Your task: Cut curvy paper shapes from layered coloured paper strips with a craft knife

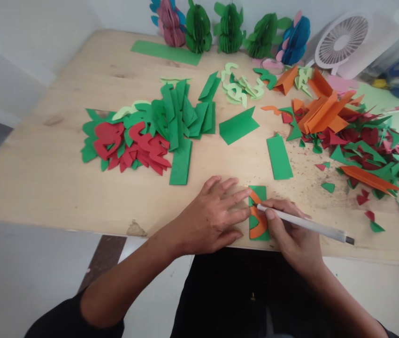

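My right hand (293, 232) grips a white pen (305, 223), its tip on an orange curved paper cutout (260, 227) near the table's front edge. Beneath the cutout lies a green paper rectangle (261, 191), partly covered by it. My left hand (217, 216) lies with fingers spread, their tips touching the left side of the cutout and the green paper. Behind my hands lie a folded green paper piece (280, 157) and another green folded sheet (239, 125).
Green folded papers (174, 117) and red cutouts (146, 145) are heaped at the left. Scraps (364, 145) and orange folded papers (326, 112) pile up at the right. Honeycomb paper figures (229, 30) and a white fan (342, 42) stand along the back of the wooden table (44, 164).
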`<state>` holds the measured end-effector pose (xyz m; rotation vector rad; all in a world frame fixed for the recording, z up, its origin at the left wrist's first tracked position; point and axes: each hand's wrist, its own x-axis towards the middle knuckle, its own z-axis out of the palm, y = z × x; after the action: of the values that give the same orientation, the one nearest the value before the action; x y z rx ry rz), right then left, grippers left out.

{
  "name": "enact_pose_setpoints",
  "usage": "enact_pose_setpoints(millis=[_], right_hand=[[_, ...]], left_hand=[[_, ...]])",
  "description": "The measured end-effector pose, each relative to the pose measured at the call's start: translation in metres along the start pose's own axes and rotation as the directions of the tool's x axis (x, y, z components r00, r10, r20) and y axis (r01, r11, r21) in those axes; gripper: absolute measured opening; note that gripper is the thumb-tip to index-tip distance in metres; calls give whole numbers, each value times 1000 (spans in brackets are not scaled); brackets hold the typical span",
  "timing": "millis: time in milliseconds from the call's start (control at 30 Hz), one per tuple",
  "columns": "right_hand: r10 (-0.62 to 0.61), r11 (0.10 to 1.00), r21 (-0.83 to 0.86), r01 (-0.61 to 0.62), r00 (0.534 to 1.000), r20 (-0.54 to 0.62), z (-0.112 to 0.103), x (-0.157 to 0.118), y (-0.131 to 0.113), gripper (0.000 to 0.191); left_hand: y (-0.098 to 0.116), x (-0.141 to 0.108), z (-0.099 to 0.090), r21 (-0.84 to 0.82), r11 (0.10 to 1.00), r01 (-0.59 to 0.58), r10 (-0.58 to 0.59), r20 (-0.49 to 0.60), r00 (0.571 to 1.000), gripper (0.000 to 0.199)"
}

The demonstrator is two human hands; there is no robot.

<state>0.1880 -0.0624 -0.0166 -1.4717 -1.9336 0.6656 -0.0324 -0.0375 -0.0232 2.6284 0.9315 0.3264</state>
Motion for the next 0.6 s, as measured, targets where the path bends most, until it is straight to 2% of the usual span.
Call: enact_pose_setpoints(millis=[600], right_hand=[[-35, 999, -22, 35, 999, 31, -1, 8, -4, 12]], left_hand=[[-2, 0, 0, -38, 999, 8, -7, 11, 1000, 36]])
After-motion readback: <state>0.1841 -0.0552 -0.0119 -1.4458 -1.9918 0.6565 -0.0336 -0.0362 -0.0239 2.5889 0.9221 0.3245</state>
